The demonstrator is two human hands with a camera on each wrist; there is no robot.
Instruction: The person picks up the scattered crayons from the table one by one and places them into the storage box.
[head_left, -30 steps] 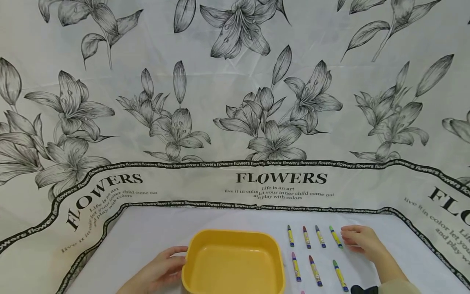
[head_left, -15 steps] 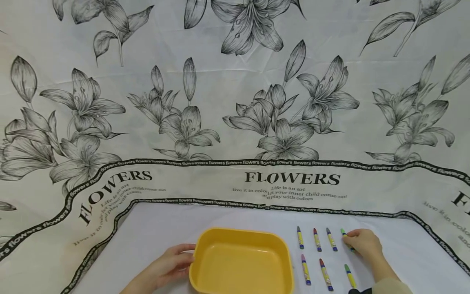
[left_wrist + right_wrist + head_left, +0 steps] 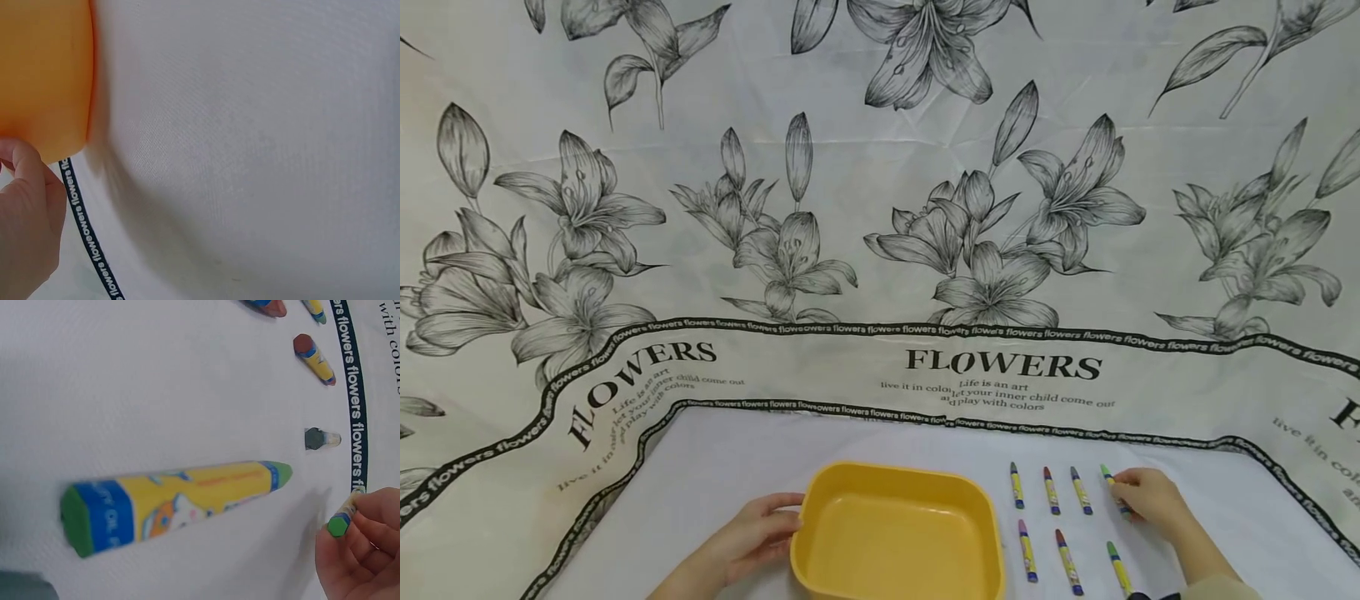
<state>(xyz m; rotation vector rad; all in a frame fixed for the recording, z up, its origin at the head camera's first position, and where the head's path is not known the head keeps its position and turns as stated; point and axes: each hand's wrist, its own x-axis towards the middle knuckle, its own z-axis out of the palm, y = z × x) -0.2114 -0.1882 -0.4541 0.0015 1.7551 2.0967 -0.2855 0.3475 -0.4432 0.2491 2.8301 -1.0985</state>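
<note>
Both hands are at work on the white tabletop [image 3: 722, 467]: the left hand [image 3: 752, 533] rests against the left wall of a yellow tray [image 3: 898, 533], fingers laid along its rim and thumb side curling to it, seemingly to keep the tray from sliding, while the right hand [image 3: 1150, 498] has closed its fingertips on the light-green crayon [image 3: 1108, 477] at the right end of the far row. From the right wrist view that crayon's flat green end [image 3: 339, 526] pokes out between the curled fingers [image 3: 362, 547], so the pinch is real, though whether it has left the cloth cannot be told. The other crayons lie in two neat rows just right of the tray, parallel and spaced apart, probably so each can be taken singly: a far row with a dark-tipped one [image 3: 1016, 486], a red one [image 3: 1051, 490] and a blue-grey one [image 3: 1081, 490], and a near row with a purple one [image 3: 1027, 551], a brown-red one [image 3: 1068, 562] and a green crayon [image 3: 1118, 567], which fills the right wrist picture [image 3: 175, 503] with its yellow and blue wrapper. A flower-printed backdrop [image 3: 880, 208] rises behind and drapes round the work area. The tray holds nothing visible.
</note>
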